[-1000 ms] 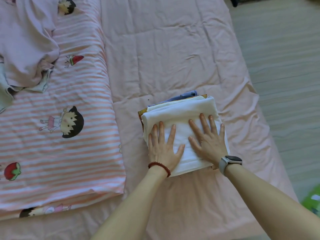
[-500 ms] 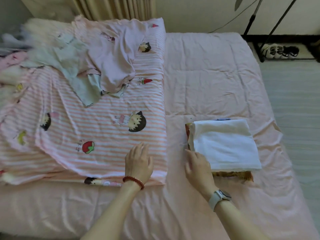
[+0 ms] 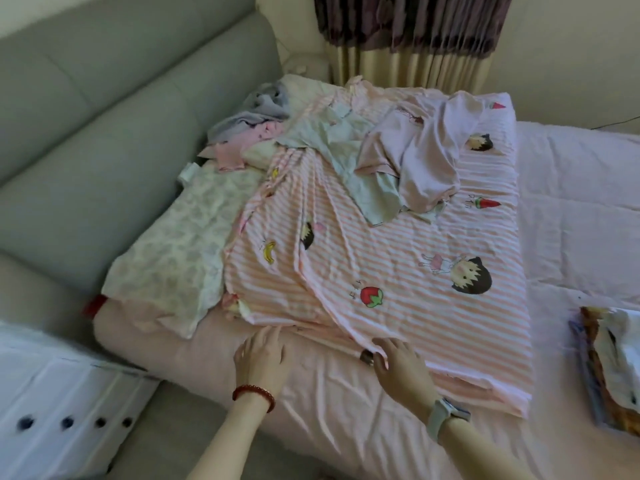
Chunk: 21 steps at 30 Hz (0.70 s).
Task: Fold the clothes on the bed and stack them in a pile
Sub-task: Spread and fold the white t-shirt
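Note:
A pink striped cartoon-print sheet [image 3: 398, 258] lies spread across the bed. On its far part sits a heap of loose clothes: a lilac garment [image 3: 426, 157], a pale green one [image 3: 346, 147], grey and pink pieces [image 3: 249, 123]. A white patterned garment [image 3: 180, 251] lies at the left. The folded pile [image 3: 609, 362], white on top, sits at the right edge. My left hand [image 3: 261, 355] hovers with relaxed fingers at the sheet's near edge. My right hand [image 3: 401, 368] rests, fingers loose, on the sheet's near edge. Neither holds anything.
A grey-green sofa [image 3: 104, 116] runs along the bed's left side. A white box with dark dots [image 3: 62, 403] stands at lower left. Curtains [image 3: 408, 39] hang behind the bed. The pink quilt [image 3: 571, 202] lies bare at the right.
Both hands have left the folded pile and moved left to the near edge of the striped sheet. My view has swung left, so the pile now sits at the right edge.

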{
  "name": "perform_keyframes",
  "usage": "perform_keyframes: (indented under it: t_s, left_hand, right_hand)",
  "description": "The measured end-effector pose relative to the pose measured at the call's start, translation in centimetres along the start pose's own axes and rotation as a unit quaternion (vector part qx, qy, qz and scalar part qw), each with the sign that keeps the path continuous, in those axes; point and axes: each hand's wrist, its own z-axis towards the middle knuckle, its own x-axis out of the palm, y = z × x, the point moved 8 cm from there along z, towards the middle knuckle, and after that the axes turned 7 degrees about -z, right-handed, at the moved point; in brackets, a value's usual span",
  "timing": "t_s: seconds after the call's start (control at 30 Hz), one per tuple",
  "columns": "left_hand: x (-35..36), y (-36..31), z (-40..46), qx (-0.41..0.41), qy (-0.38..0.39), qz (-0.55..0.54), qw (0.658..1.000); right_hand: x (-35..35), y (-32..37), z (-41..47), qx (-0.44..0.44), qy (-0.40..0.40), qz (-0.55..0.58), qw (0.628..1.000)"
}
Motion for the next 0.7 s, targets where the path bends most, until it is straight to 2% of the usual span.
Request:
perform_keyframes:
  t_s: [0.17, 0.3, 0.5, 0.7]
  left_hand:
    - [-4.4, 5.2, 4.6, -0.033, -0.037, -0.038, 0.998]
    - [-4.8, 3.7, 10.1, 0.011, -0.033, -0.034, 0.999]
    - [-1.4, -3.1, 21.5, 0.083, 0.023, -0.041, 0.995]
    - [8.0, -9.8, 33.5, 0.148, 0.101, -0.008, 0.984]
  right_hand:
    - [-0.1, 8.4, 5.2, -0.034, -0.007, -0.005, 0.999]
    - [-1.8, 9.9, 10.3, -0.032, -0.011, -0.015, 0.999]
    - [-5.1, 5.9, 20.0, 0.003, -0.042, -0.014, 0.999]
    - [-6.1, -3.6, 31.8, 0.086, -0.096, -0.029, 0.991]
